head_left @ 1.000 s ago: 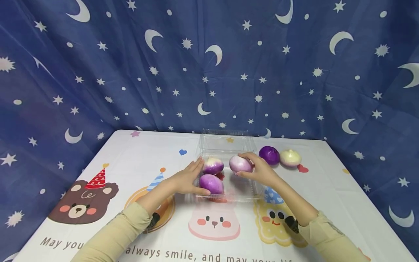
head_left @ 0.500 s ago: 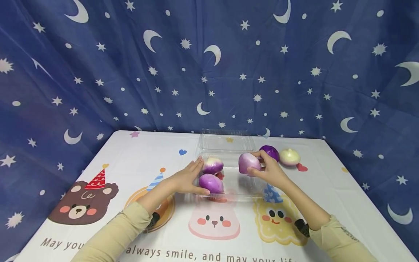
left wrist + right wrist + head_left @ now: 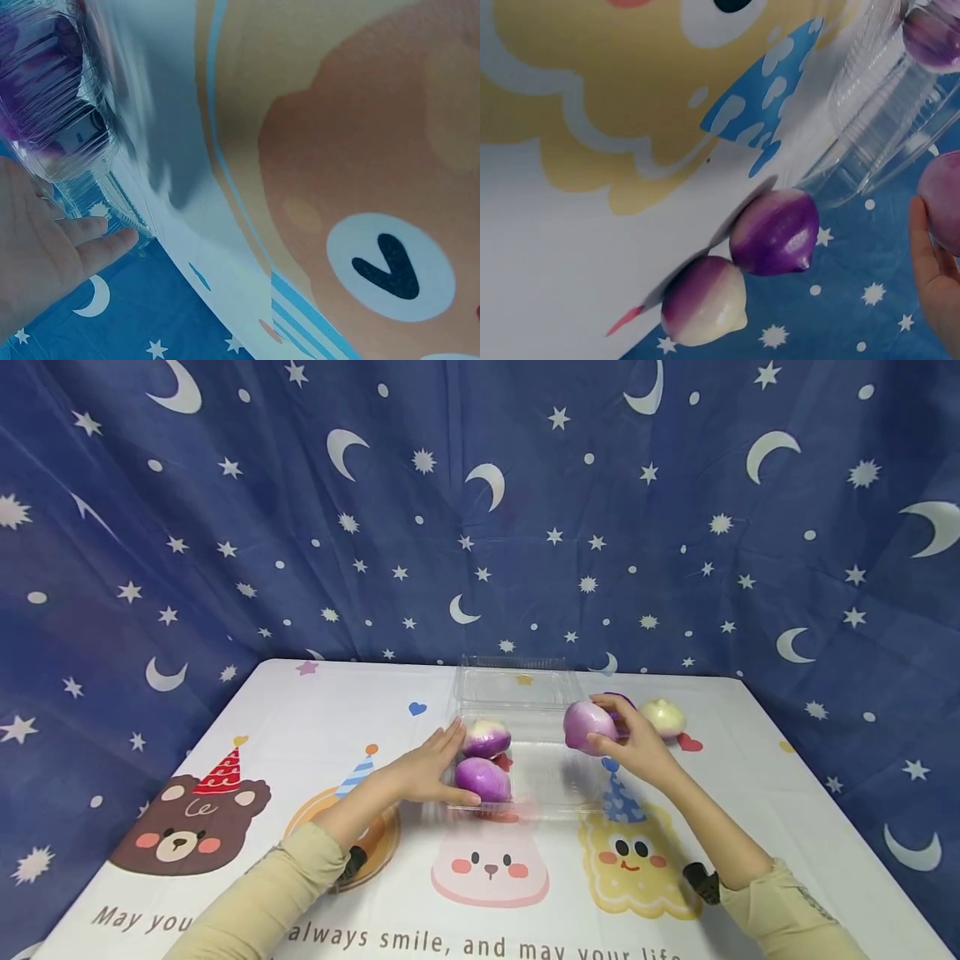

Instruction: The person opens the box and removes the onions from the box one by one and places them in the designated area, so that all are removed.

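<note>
At the centre of the head frame, a hand could drop into the right half of the clear box [image 3: 551, 787], while the white-topped onion [image 3: 487, 740] and violet onion [image 3: 483, 781] fill its left half and the left hand [image 3: 427, 774] blocks that wall. Right of centre, the right hand [image 3: 636, 745] with its held onion [image 3: 588, 727], the dark purple onion [image 3: 776, 232] and the pale onion [image 3: 662, 718] obstruct; the tablecloth [image 3: 810, 843] at lower right offers passage.

dark blue moon-and-star curtain [image 3: 525, 577] behind a white cartoon-print tabletop [image 3: 360, 693]
</note>
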`<action>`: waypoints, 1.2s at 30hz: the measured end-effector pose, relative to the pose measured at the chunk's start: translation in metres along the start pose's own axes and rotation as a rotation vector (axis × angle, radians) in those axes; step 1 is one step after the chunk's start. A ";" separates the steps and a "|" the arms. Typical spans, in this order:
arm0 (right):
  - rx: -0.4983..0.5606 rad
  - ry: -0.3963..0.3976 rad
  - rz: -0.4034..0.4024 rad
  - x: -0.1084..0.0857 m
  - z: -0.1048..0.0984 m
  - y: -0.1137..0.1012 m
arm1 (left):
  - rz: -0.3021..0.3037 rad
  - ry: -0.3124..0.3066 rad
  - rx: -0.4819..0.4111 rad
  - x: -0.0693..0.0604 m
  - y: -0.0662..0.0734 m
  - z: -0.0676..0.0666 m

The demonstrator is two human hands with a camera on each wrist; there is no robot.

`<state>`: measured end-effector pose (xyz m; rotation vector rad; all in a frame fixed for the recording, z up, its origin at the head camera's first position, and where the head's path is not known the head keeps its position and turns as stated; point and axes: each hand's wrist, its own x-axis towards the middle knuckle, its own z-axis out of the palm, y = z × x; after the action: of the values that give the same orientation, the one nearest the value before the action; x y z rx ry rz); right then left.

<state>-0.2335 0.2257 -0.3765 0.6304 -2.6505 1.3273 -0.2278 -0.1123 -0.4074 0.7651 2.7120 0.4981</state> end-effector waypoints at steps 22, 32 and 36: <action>0.123 0.056 -0.029 -0.011 -0.036 0.030 | 0.007 -0.002 0.002 0.001 0.002 -0.002; 0.066 0.116 0.037 -0.013 -0.055 0.041 | -0.003 -0.009 -0.007 0.000 0.002 -0.002; 0.030 0.166 0.079 -0.015 -0.065 0.046 | 0.001 -0.006 -0.002 0.002 0.001 -0.001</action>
<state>-0.2440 0.3060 -0.3754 0.4039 -2.5505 1.3776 -0.2292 -0.1109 -0.4062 0.7659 2.7057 0.4974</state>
